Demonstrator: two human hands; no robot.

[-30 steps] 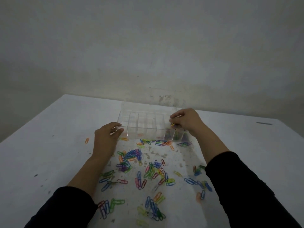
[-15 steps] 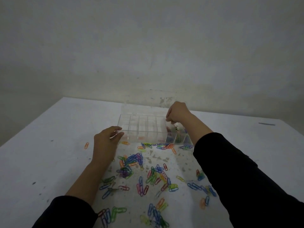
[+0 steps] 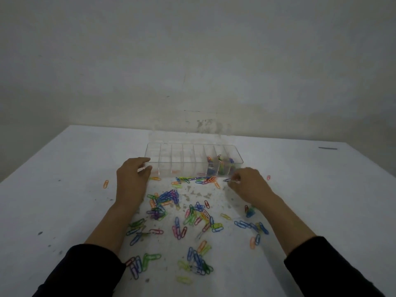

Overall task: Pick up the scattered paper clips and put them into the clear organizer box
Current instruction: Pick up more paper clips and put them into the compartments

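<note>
Coloured paper clips [image 3: 188, 213] lie scattered over the white table between my forearms. The clear organizer box [image 3: 171, 159] stands beyond them, with several divided compartments; the three at its right end hold clips [image 3: 220, 166]. My left hand [image 3: 131, 181] rests on the table against the box's front left corner, fingers loosely apart. My right hand [image 3: 248, 185] is down on the table just in front of the box's right end, its thumb and forefinger pinched at a blue clip [image 3: 228, 180].
The white table [image 3: 64, 200] is stained and speckled. A single orange clip [image 3: 105, 183] lies apart at the left, a pink one [image 3: 268, 177] right of the box. A dark mark [image 3: 327, 148] sits far right. A bare wall rises behind.
My right hand has left the box's right compartments and come down to the table in front of it, pinching at a clip. The left hand has stayed at the box corner.
</note>
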